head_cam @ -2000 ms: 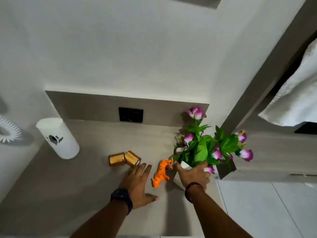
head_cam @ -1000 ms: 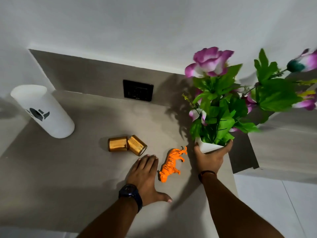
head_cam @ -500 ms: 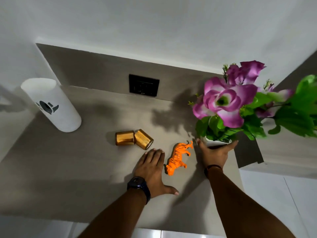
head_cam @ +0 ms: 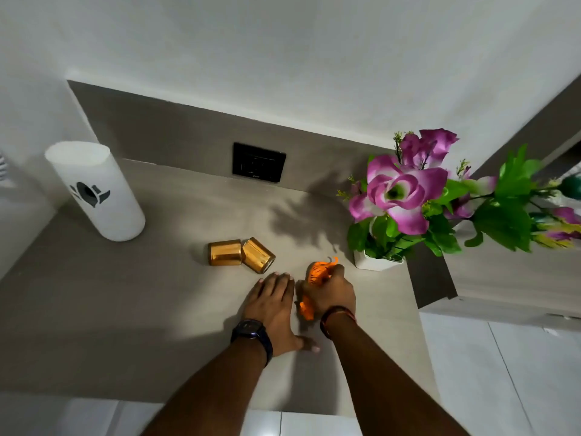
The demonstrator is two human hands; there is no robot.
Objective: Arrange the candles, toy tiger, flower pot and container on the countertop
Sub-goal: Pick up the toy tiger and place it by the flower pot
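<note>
My right hand is closed around the orange toy tiger, whose head and tail stick out on the countertop. Just left of it my left hand lies flat on the counter, fingers apart, holding nothing. Two gold candles lie on their sides, touching each other, a little beyond my left fingertips. The white flower pot with purple flowers and green leaves stands upright at the counter's right edge, free of my hands. A tall white container with a dark logo stands at the far left.
A black wall socket sits in the grey backsplash behind the candles. The counter ends at the right beside a wooden panel, with white floor tiles below. A white wall rises behind.
My right hand has let go of the flower pot, which now stands on the counter, and has moved left to grip the toy tiger. My left hand has stayed put.
</note>
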